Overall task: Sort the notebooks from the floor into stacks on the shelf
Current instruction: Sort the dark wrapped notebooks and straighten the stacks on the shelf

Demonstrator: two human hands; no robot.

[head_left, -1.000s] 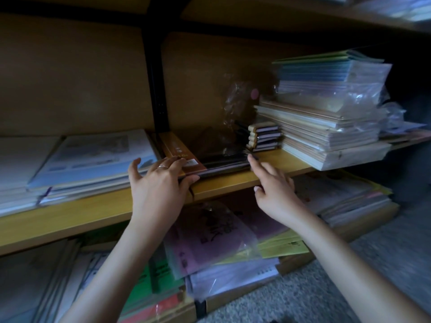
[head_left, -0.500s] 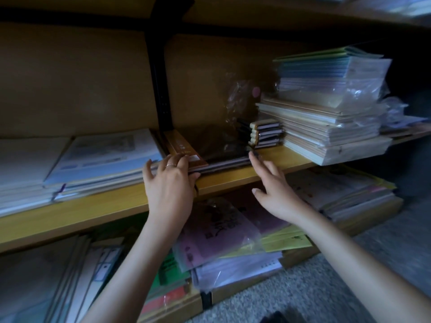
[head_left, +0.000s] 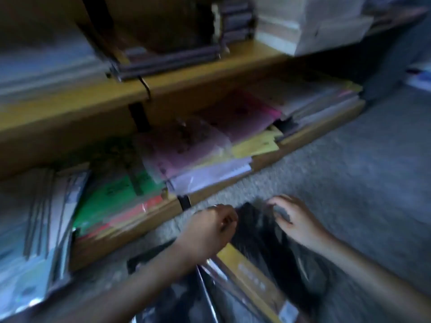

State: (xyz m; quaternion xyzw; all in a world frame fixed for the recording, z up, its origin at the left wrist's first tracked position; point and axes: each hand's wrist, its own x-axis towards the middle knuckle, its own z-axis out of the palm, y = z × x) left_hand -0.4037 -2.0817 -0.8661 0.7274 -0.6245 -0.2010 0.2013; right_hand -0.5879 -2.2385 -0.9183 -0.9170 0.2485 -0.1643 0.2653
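Note:
The view is motion-blurred. A black notebook (head_left: pixel 261 243) with a yellow-brown spine, in clear wrap, lies on the grey carpet on top of other wrapped dark notebooks (head_left: pixel 186 299). My left hand (head_left: pixel 210 229) has its fingers curled at the notebook's far left corner. My right hand (head_left: pixel 293 220) curls its fingertips over the far right corner. A low stack of matching dark notebooks (head_left: pixel 168 59) sits on the wooden shelf (head_left: pixel 186 78) above.
The bottom shelf holds pink (head_left: pixel 186 150), green (head_left: pixel 112 194) and yellow folders, some jutting over its edge. A tall pale stack (head_left: pixel 314 26) stands on the upper shelf at right. Wrapped packs (head_left: pixel 35 252) lean at the left. Grey carpet (head_left: pixel 349 171) stretches right.
Both hands left the dark stack on the shelf and dropped to the floor, where they now hold a black notebook. The view tilted down with them.

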